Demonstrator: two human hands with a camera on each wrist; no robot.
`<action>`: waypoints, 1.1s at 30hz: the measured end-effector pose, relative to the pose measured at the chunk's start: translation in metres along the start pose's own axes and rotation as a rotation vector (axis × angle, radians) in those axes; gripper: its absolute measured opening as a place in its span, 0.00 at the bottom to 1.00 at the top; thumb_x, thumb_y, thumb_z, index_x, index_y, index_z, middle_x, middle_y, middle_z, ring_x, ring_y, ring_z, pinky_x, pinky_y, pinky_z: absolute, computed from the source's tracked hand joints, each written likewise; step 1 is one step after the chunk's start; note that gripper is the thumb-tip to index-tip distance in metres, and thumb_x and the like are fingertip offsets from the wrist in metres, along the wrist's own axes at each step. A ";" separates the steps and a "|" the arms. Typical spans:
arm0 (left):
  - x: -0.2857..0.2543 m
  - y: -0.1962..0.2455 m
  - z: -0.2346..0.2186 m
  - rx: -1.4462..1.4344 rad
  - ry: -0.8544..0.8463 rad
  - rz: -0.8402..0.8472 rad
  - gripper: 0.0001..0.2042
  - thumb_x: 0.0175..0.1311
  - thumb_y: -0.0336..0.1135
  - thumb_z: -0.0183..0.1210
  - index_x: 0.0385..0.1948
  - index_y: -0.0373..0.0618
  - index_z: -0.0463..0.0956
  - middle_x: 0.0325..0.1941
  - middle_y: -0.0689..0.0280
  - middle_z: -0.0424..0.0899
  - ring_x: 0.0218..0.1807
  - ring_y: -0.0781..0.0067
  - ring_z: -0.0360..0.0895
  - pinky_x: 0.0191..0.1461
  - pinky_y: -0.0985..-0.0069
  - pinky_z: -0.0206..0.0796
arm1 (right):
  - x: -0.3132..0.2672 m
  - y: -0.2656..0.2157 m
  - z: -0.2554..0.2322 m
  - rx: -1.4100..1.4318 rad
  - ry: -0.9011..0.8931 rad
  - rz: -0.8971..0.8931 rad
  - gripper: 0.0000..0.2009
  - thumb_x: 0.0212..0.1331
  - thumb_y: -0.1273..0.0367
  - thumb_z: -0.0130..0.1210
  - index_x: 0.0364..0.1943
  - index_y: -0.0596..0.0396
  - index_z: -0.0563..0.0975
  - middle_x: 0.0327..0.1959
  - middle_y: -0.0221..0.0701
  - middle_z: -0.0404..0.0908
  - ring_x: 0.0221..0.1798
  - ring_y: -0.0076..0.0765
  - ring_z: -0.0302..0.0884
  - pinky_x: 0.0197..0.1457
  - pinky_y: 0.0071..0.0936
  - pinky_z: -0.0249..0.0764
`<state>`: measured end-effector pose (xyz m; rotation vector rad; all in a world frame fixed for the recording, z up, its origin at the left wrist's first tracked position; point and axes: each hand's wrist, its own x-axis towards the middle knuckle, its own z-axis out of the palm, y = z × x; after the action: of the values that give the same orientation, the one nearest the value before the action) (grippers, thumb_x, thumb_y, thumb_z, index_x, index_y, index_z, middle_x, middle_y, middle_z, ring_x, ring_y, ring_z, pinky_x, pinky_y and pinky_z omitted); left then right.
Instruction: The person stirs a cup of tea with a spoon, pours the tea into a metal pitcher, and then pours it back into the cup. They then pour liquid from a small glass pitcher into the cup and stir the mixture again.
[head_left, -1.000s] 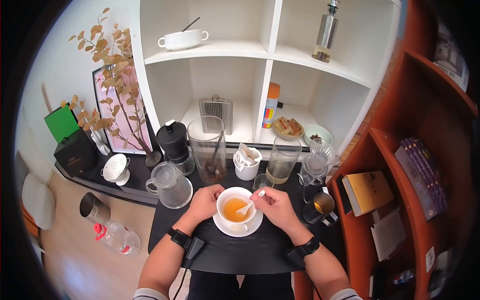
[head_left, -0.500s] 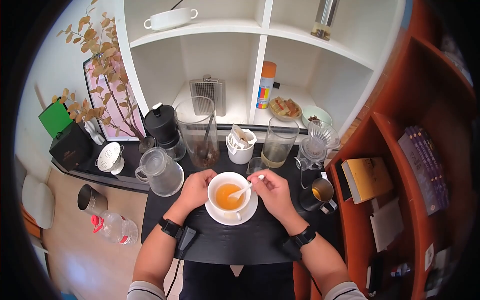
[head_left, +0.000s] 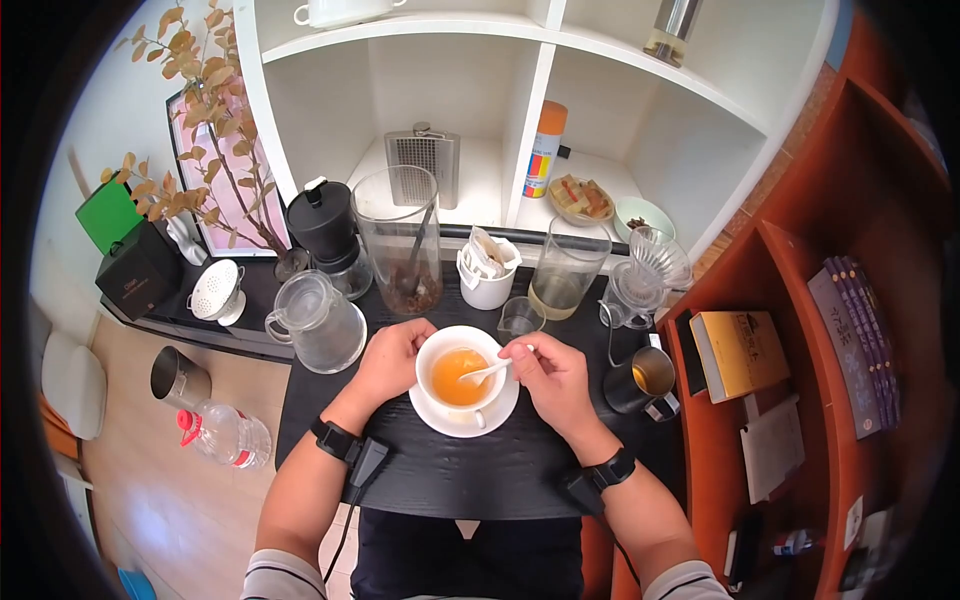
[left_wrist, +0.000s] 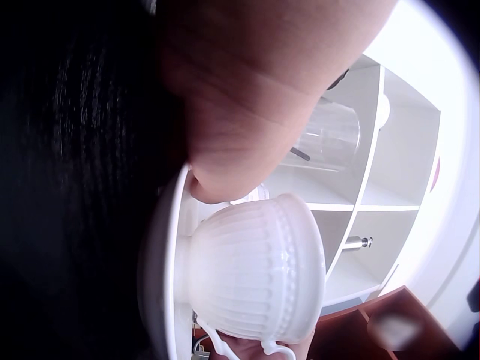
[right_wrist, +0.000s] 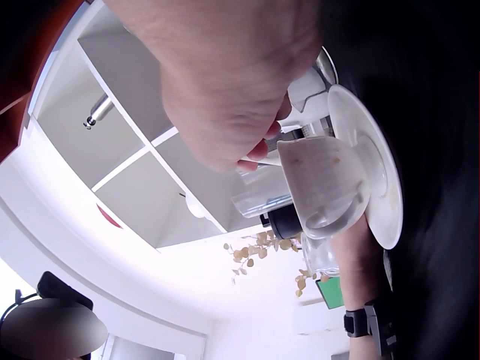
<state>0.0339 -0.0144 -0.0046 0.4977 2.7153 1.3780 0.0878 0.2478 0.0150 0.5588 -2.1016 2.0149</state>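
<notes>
A white teacup point(head_left: 424, 366) with amber liquid point(head_left: 455, 388) stands on a white saucer point(head_left: 436, 421), its handle toward me. My left hand point(head_left: 392, 364) grips the saucer's left side; in the left wrist view, one digit lies over the saucer rim point(left_wrist: 180, 225) beside the ribbed cup point(left_wrist: 251, 270). The left fingers under the saucer are hidden. Between thumb and fingers, my right hand point(head_left: 550, 380) pinches a white spoon point(head_left: 484, 375), whose bowl dips into the liquid. Just beyond that hand is a small glass cup point(head_left: 522, 320).
A glass pitcher point(head_left: 318, 325) stands left of the hands, and a metal jug point(head_left: 630, 385) right. Behind are a tall glass jar point(head_left: 398, 235), a white cup with a drip bag point(head_left: 486, 288), another glass point(head_left: 568, 270) and a glass dripper point(head_left: 645, 275). Cubby shelves point(head_left: 480, 215) rise behind the table.
The head view has tilted and shifted, so the cup and hands appear higher. The spoon has moved slightly within the liquid and lies flatter; both hands keep their holds.
</notes>
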 end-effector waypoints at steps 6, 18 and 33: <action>0.000 0.002 -0.001 -0.002 0.001 -0.006 0.12 0.59 0.31 0.73 0.41 0.37 0.85 0.37 0.57 0.92 0.40 0.71 0.89 0.46 0.72 0.78 | 0.003 0.002 0.003 -0.033 0.002 -0.062 0.07 0.76 0.70 0.63 0.47 0.61 0.86 0.33 0.24 0.85 0.30 0.12 0.72 0.33 0.16 0.68; 0.000 -0.003 0.003 -0.026 0.071 0.076 0.11 0.58 0.36 0.73 0.37 0.40 0.85 0.25 0.62 0.85 0.27 0.70 0.83 0.36 0.72 0.73 | 0.000 -0.003 0.003 0.023 -0.009 0.025 0.07 0.75 0.71 0.63 0.46 0.61 0.86 0.33 0.26 0.85 0.32 0.13 0.76 0.35 0.16 0.71; 0.001 -0.007 0.005 -0.029 0.075 0.072 0.12 0.57 0.36 0.73 0.37 0.40 0.85 0.26 0.62 0.86 0.27 0.72 0.82 0.35 0.73 0.73 | -0.001 0.000 0.003 0.018 0.014 -0.020 0.07 0.75 0.71 0.63 0.46 0.61 0.87 0.34 0.26 0.86 0.34 0.14 0.80 0.35 0.18 0.72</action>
<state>0.0319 -0.0140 -0.0127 0.5584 2.7567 1.4805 0.0892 0.2450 0.0141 0.5652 -2.0637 2.0228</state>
